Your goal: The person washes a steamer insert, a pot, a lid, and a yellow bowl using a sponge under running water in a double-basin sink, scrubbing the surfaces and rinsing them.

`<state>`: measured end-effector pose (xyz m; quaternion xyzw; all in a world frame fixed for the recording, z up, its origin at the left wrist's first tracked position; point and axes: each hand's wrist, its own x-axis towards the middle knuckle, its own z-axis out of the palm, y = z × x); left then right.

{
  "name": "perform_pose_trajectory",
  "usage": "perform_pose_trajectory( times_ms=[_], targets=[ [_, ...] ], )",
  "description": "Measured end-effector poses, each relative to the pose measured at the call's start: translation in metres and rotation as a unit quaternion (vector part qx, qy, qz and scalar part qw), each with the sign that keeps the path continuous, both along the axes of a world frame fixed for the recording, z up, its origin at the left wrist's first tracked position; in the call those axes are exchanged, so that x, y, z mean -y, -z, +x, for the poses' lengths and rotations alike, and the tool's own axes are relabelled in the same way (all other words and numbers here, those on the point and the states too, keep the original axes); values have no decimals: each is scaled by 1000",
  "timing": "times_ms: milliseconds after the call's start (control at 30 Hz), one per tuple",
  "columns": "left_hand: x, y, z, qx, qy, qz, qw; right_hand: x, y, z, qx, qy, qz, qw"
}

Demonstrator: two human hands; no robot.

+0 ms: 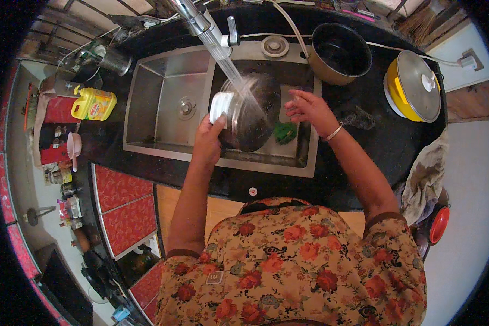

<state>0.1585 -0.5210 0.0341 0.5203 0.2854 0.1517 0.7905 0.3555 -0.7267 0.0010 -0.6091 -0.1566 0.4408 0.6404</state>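
Note:
My left hand point(210, 137) grips the white handle point(221, 106) of a metal pot point(252, 128). The pot is tilted over the right basin of a steel double sink point(265, 166), and its side is wet and shiny. A stream of water from the chrome faucet point(197, 25) strikes it and splashes. To the right of the pot, my right hand point(307, 109) hovers with fingers apart, holding nothing and wearing a bangle at the wrist. Below it in the basin lies a green scrubbing pad or similar bunched green thing point(285, 133).
Right of the sink stand a deep dark-lined pot point(338, 59) and a yellow pot with a lid point(417, 87). A dark mesh scrubber point(357, 117) lies on the black counter. At left are a yellow detergent jug point(93, 104) and a metal cup point(116, 61). A cloth point(426, 175) hangs at the right edge.

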Motion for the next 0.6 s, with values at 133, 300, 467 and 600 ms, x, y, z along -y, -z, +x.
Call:
perform_pose_trajectory(
  times_ms=[133,300,467,600],
  targets=[
    [1,2,18,45,-35,-90,994,-1,4,-15,91,-38,-38,994],
    [7,9,43,95,-24,-125,987,4,14,-26,189,-58,-7,980],
    [11,18,50,90,-38,-146,985,14,-9,-33,263,-76,-39,961],
    [13,15,43,89,-80,-161,980,24,-24,-30,327,-55,-52,942]
  ],
)
